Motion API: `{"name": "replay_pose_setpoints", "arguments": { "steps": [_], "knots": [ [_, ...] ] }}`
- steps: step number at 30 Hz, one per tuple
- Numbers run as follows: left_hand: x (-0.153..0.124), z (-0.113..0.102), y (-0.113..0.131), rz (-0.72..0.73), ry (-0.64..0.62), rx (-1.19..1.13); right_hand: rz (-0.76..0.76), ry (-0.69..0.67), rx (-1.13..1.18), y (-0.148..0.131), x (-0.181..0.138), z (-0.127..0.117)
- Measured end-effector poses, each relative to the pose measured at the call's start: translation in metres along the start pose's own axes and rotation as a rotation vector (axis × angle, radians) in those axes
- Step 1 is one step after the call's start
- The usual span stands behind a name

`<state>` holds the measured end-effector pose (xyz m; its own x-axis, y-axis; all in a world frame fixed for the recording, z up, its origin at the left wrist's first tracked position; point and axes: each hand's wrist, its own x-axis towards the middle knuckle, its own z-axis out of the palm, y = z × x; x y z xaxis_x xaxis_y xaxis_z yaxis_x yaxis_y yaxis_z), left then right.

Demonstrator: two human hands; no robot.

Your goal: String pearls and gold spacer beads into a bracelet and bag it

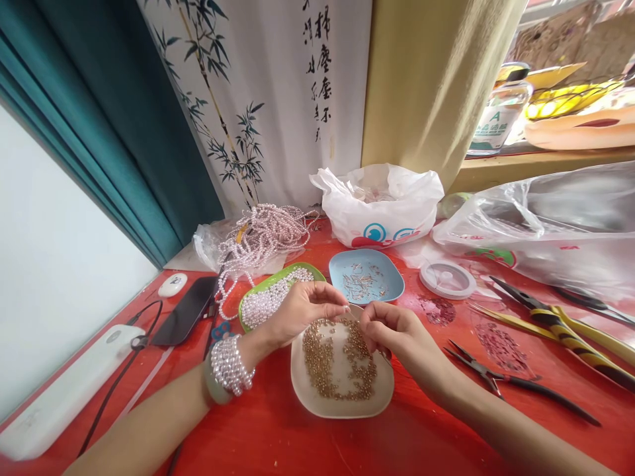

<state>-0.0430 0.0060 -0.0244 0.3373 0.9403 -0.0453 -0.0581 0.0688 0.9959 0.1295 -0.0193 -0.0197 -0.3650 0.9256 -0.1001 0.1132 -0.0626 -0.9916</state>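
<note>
My left hand (306,309) is over the upper edge of a cream tray (342,408), thumb and forefinger pinched together. A tiny pale speck shows at its fingertips, too small to name. Close by on the right, my right hand (397,330) is also closed in a pinch, and whatever it holds is hidden. Small gold beads (320,370) lie spread in the cream tray below both hands. White pearl beads (265,301) fill a green tray (318,269) behind my left hand. Beyond my fingers, a light blue tray (395,283) holds small metal pieces (361,285). Pearl strands (232,365) circle my left wrist.
Pink pearl strings (268,231) are heaped at the back left, near a phone (184,311) and a white power bank (69,390). White plastic bags (381,208) line the back. Black-handled pliers (536,390), yellow-black pliers (560,324) and a round lid (447,279) lie right.
</note>
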Motion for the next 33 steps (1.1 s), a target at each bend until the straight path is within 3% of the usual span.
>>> {"name": "replay_pose_setpoints", "arguments": {
  "steps": [13,33],
  "knots": [
    [0.0014,-0.0023,-0.0051,0.006,0.009,0.061,0.002,-0.023,0.050,0.0012,0.0004,-0.0006],
    [0.0006,0.0011,-0.0065,-0.016,0.003,-0.062,0.016,-0.046,0.045,0.0033,0.0008,-0.0003]
  ]
}}
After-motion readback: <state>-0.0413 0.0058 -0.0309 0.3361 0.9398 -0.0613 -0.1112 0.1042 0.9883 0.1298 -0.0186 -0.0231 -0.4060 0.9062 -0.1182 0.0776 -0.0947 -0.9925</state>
